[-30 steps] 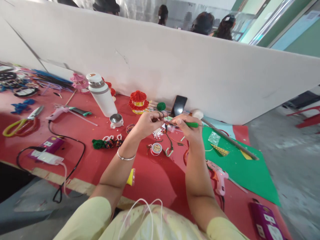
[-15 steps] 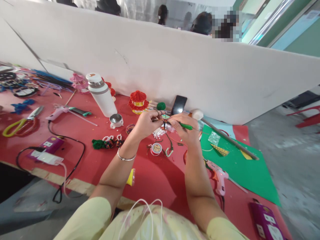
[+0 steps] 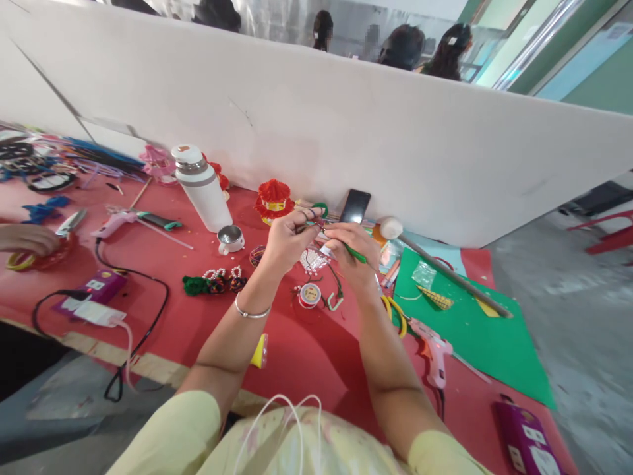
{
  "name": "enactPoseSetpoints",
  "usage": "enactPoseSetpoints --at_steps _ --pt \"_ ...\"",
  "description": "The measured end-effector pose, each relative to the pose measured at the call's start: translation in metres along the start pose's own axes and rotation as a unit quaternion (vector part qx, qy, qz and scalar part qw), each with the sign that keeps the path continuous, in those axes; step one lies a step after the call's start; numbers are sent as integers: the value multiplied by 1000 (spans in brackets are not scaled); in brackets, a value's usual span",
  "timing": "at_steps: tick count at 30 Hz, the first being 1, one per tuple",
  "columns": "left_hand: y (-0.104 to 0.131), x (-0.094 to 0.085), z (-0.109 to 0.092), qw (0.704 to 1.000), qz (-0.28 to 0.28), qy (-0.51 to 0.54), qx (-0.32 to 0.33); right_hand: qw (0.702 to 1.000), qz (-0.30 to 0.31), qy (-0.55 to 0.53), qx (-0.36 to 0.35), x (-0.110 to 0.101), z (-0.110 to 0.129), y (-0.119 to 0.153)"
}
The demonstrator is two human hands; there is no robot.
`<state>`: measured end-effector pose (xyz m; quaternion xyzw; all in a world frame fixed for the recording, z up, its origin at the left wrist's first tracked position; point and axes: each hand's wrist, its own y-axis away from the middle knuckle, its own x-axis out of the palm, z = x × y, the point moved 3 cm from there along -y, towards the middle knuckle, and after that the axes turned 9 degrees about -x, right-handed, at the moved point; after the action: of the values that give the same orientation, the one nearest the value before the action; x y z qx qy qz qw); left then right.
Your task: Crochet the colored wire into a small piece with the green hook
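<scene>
Green-handled, the thin tool sits pinched in the closed fingers of our right hand, its tip pointing toward our left hand. Our left fingers are curled shut on a small wire piece, raised above the red table. Just below our fingertips lie white beads and a thread spool. Beyond them leans a phone; a bottle stands well left.

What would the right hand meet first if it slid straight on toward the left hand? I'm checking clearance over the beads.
The right hand would likely first meet the left hand; their fingertips nearly touch.
</scene>
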<state>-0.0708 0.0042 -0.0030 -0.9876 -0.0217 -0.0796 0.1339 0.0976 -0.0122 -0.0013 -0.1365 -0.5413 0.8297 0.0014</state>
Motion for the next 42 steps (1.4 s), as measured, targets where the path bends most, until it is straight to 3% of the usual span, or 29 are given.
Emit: enactPoseSetpoints --at_steps 3,8,16,22,28,30,33,35,38,42 --pt "0 1 -2 1000 -4 -11 27 1000 -19 6 -6 3 2 1" --pt "2 0 0 998 7 39 -45 997 -61 -4 -43 2 3 4" --pt "3 7 5 995 -41 86 -30 984 3 111 -140 8 1 11" --pt "6 16 9 991 -45 118 -42 974 -12 156 -165 7 1 10" --pt "12 24 11 981 -108 159 -22 967 -29 201 -155 11 2 14" --pt "12 25 8 976 -80 194 -62 968 -45 195 -153 12 0 17" --pt "12 23 3 950 4 256 -176 970 -55 177 -159 11 -4 18" --pt "11 18 -3 942 29 263 -207 975 -45 140 -165 7 -6 15" --pt "8 11 -10 948 28 245 -200 989 -18 40 -143 -4 -8 7" --pt "6 7 -14 969 -8 201 -144 994 59 -44 -75 -18 -10 -2"
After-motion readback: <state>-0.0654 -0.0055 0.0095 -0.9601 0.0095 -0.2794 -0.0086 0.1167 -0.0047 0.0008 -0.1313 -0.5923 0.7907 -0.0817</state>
